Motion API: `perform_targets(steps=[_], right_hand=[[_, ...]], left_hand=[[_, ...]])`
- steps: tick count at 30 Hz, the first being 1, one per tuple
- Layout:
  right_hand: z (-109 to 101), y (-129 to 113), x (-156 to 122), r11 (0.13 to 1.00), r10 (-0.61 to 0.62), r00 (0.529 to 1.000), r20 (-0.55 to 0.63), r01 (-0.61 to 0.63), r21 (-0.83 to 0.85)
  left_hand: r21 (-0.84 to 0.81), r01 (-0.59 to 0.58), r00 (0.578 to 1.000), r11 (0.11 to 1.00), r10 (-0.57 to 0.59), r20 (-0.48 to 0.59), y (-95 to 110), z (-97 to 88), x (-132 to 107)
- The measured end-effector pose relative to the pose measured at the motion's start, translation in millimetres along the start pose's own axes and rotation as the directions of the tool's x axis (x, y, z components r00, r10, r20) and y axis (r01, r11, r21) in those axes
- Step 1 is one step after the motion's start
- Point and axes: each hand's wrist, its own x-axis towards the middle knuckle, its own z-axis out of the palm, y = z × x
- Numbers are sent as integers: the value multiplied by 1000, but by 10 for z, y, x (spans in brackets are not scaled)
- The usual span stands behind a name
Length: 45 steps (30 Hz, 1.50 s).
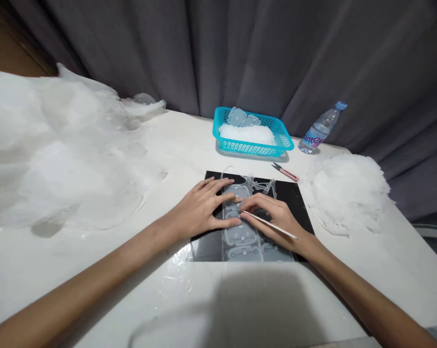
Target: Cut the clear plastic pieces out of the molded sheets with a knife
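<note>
A translucent moulded sheet (242, 237) of several small rounded parts lies on a black mat (298, 200) in front of me. My left hand (202, 208) rests flat on the sheet's left side, fingers spread, pressing it down. My right hand (276, 220) is closed in a pinch on a thin white stick (272, 224), whose tip touches the sheet close to my left fingertips.
A turquoise basket (251, 140) with clear pieces and white scraps stands behind the mat. Pink-handled snips (285, 172) lie beside it. A water bottle (322, 128) lies at the back right. White scrap piles sit at right (349, 191) and left (51, 154). Grey curtain behind.
</note>
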Motion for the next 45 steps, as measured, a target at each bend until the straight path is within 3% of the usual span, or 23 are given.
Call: perform_targets(steps=[9, 21, 28, 32, 39, 45], right_hand=[[50, 12, -36, 996, -25, 1000, 9, 25, -88], [52, 14, -31, 960, -141, 989, 55, 150, -238], [-151, 66, -62, 996, -39, 999, 31, 41, -78], [-134, 83, -51, 997, -68, 997, 28, 69, -24], [-45, 133, -26, 980, -163, 984, 73, 170, -104], [-214, 164, -34, 975, -144, 979, 143, 165, -149]], left_hand=[[6, 15, 998, 1000, -14, -59, 61, 70, 10], [7, 27, 999, 1000, -26, -46, 53, 57, 15], [10, 33, 999, 999, -33, -10, 56, 7, 26], [-12, 27, 1000, 1000, -27, -16, 44, -13, 37], [31, 19, 1000, 999, -19, -5, 28, -3, 42], [48, 18, 1000, 999, -19, 12, 29, -13, 46]])
